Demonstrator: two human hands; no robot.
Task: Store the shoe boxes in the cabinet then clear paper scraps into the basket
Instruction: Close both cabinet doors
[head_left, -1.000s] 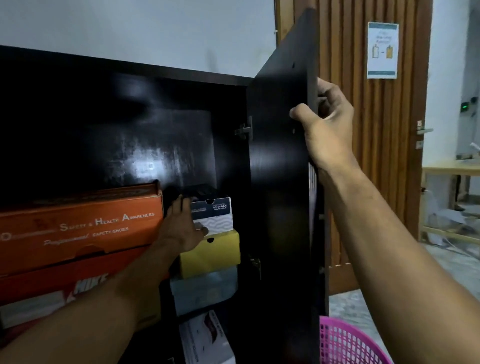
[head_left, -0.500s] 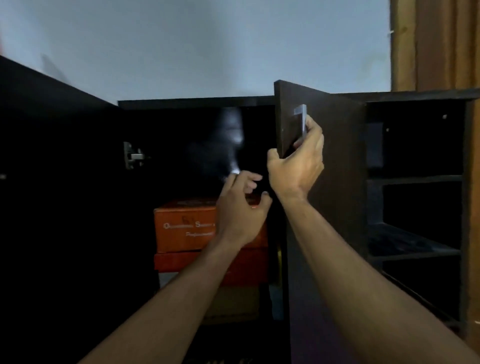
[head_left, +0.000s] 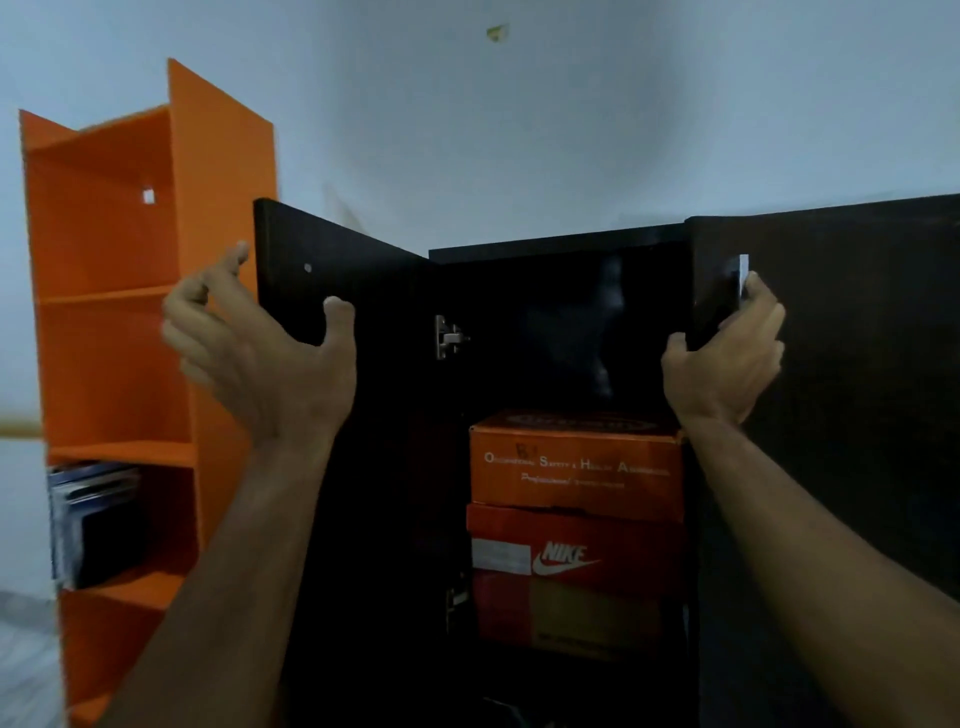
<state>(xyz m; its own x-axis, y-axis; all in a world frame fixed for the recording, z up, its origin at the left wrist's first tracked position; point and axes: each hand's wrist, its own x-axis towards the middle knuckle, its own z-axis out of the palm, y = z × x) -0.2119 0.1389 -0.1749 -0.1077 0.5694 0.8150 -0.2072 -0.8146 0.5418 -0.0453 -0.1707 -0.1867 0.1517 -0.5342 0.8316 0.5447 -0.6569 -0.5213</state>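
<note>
The dark cabinet (head_left: 561, 244) stands in front of me with a gap between its two doors. Inside are stacked shoe boxes: an orange safety-shoe box (head_left: 574, 462) on top of a red Nike box (head_left: 576, 553), with another box below in shadow. My right hand (head_left: 727, 358) grips the edge of the right door (head_left: 857, 364) at its metal handle. My left hand (head_left: 260, 358) is spread at the free edge of the left door (head_left: 337, 270), thumb on its inner face, fingers behind it, not clearly gripping.
An orange open shelf unit (head_left: 119, 291) stands to the left of the cabinet, with dark books or folders (head_left: 93, 519) on a lower shelf. A pale wall rises behind. The basket and paper scraps are out of view.
The right door has swung much further closed under my right hand. My left hand left the boxes and moved out to the left door's edge. The view shifted left, showing the orange shelf.
</note>
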